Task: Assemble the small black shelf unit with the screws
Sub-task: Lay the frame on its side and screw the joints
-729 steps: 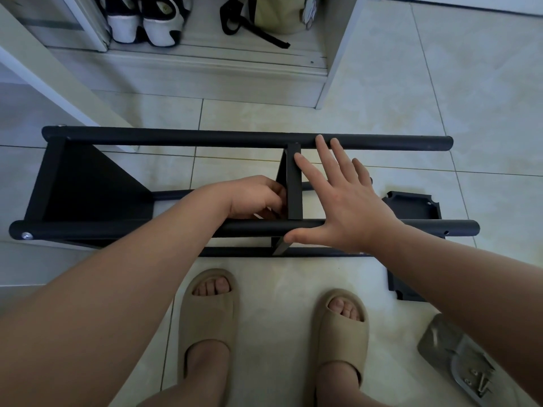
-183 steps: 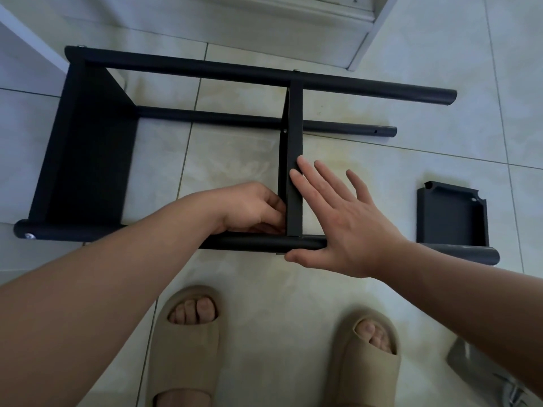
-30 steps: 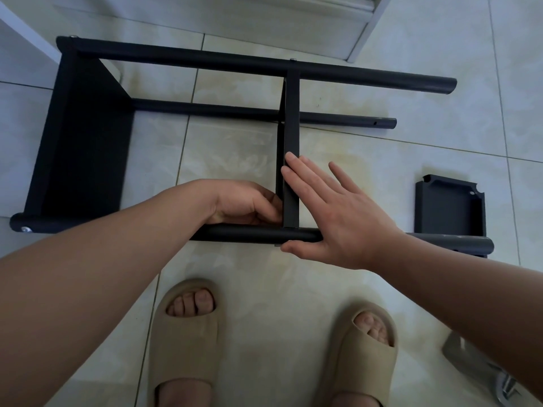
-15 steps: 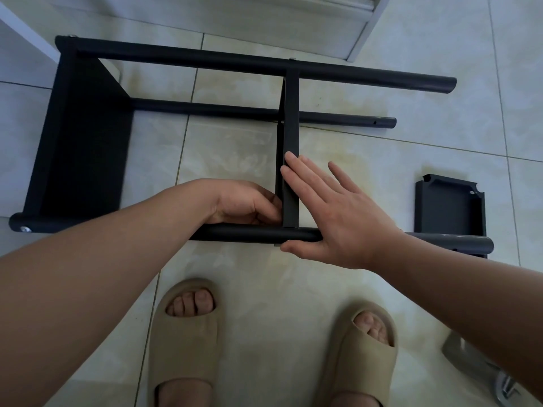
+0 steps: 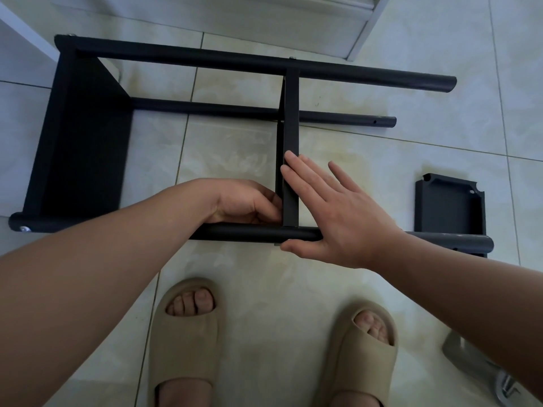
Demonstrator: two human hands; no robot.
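- Pale tiled floor (image 5: 382,148), white cabinet (image 5: 361,33) base at top edge; nothing here is altered vs 1 s ago.
- Shelf unit (image 5: 88,142) is laid on its side mid-view, end panel at left, tubes run to the right. Its pos. is unchanged over the last sec.
- Mid panel (image 5: 291,113) is stood across between far tube (image 5: 205,58) and near tube (image 5: 244,234). A screw head (image 5: 292,57) is seen at the far joint; the near joint is hidden by the hands.
- Loose panel (image 5: 449,204) is left on the floor at right, just behind the near tube's free end; not yet fitted.
- R hand (image 5: 338,218): laid flat, fingers straight and spread, tips on the mid panel, thumb against the near tube. Nothing is gripped. Same brace as 6 s ago.
- L hand (image 5: 249,202): fingers curled in at the panel/tube corner, as 1 s ago; what is held can't be told.
- Judged: near joint still being fastened, approx. halfway overall.
- Screw bag (image 5: 482,368) is seen bottom right, partly cut off.
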